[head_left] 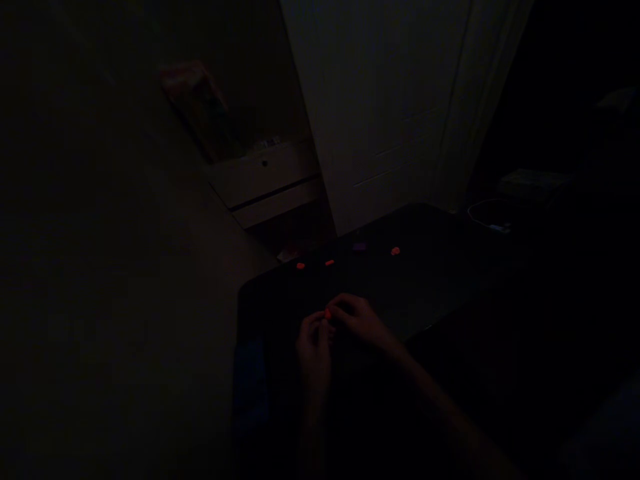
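Both my hands meet above the near part of a dark table [400, 287]. Between their fingertips sits a small bright red-orange piece [327, 313], its exact kind too small and dim to make out. My left hand [314, 340] pinches it from the left, fingers curled. From the right, my right hand [355, 315] closes thumb and fingers on the same piece. Farther back on the table lie an orange ring-like piece [301, 266], a short orange bar [329, 263], a dark purple block [359, 247] and a small orange cluster [395, 251].
The room is very dark. Behind the table stand a pale door-like panel [380, 120] and a drawer unit [270, 177]. A white cable [495, 227] lies at the right. Something blue [250, 380] is by the table's left side, near the wall [150, 300].
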`<action>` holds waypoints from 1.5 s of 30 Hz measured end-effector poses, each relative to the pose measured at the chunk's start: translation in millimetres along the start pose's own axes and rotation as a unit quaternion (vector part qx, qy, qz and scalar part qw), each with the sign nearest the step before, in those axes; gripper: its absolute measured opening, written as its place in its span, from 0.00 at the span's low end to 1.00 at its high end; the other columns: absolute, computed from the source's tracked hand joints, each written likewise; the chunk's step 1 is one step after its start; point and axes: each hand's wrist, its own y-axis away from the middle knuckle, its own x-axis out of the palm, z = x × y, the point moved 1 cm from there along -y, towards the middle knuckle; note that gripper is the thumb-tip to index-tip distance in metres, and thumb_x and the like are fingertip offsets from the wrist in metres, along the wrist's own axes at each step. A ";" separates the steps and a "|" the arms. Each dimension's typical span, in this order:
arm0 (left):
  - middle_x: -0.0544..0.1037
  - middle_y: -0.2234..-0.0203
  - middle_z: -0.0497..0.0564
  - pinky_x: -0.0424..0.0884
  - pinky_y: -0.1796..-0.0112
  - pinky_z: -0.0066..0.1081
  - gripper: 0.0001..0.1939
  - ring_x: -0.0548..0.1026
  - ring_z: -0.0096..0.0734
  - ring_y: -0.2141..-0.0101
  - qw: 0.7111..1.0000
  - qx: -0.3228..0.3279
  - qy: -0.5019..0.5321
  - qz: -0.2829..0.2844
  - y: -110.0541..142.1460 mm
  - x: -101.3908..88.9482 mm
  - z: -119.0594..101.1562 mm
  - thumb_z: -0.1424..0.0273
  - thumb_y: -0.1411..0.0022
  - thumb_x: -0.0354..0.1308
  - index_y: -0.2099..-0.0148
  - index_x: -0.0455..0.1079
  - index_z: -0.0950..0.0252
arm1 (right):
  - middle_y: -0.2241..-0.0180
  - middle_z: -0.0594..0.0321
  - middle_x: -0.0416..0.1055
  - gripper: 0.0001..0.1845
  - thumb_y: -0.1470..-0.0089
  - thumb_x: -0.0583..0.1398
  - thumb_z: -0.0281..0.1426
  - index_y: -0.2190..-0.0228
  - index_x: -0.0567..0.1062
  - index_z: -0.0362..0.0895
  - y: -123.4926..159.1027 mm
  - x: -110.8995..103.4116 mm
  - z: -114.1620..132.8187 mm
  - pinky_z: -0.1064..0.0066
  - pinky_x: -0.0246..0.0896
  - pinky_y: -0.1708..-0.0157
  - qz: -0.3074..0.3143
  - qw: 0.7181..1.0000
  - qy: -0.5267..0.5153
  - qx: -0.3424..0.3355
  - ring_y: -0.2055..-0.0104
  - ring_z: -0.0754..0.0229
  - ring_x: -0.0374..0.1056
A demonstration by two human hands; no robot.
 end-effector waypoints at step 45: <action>0.77 0.73 0.50 0.70 0.70 0.27 0.17 0.75 0.30 0.71 1.000 0.001 0.004 0.000 0.6 -0.6 0.6 0.58 0.39 0.61 0.55 0.74 0.66 | 0.66 0.62 0.79 0.08 0.39 0.61 0.32 0.67 0.79 0.43 0.4 0.7 0.3 0.70 0.65 0.59 0.003 1.000 -0.014 -0.003 0.62 0.59 0.74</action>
